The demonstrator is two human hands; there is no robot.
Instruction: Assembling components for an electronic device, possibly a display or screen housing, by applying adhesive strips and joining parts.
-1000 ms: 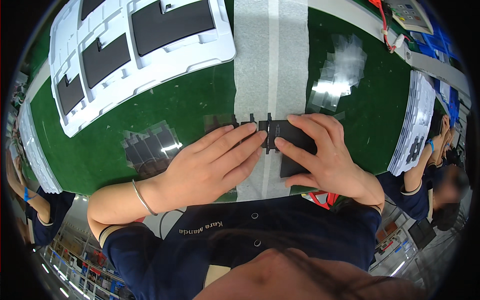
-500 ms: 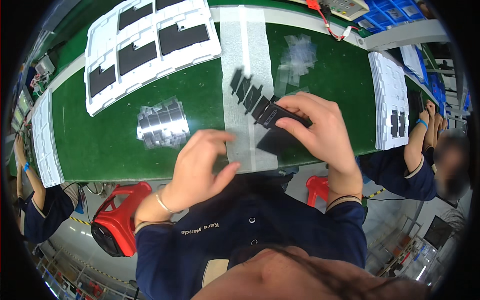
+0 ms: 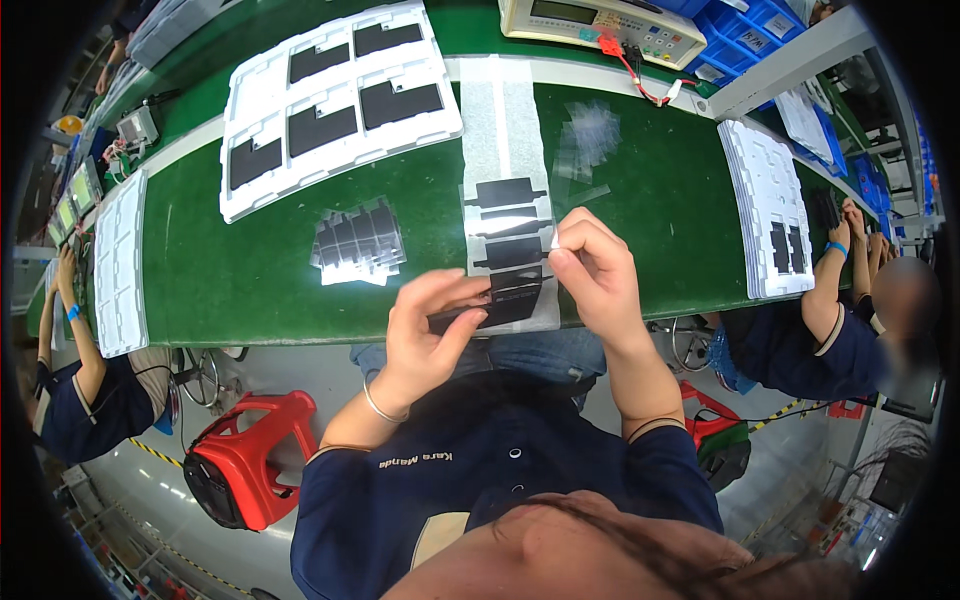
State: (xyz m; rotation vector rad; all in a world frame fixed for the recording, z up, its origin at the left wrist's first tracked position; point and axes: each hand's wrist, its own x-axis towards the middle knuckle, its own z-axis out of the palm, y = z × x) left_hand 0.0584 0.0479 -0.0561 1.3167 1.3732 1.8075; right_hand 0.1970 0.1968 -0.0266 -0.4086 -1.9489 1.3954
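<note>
In my left hand point(image 3: 425, 325) is a flat black block point(image 3: 517, 302) with pale print, held tilted at the table's near edge between thumb and fingers. Just beyond it, a clear film sheet with black stickers point(image 3: 508, 222) lies over a whitish strip point(image 3: 500, 125) that runs across the green table. My right hand point(image 3: 602, 275) has thumb and forefinger pinched together at the sheet's right edge, by a sticker tab. Left of it lies a pile of similar film sheets point(image 3: 360, 240). A pile of clear films point(image 3: 588, 138) sits beyond my right hand.
A white tray point(image 3: 252, 108) with black flat pieces in its pockets stands far left. Stacked white trays point(image 3: 755, 200) are at the right, others point(image 3: 120, 265) at the left. A bench instrument point(image 3: 600, 28) with red leads stands at the back. Co-workers sit both sides; red stools point(image 3: 255, 450) are below.
The black block has passed from my right hand to my left, which was empty. The sticker sheet, earlier raised and blurred, now lies over the strip. My right hand has moved to its edge.
</note>
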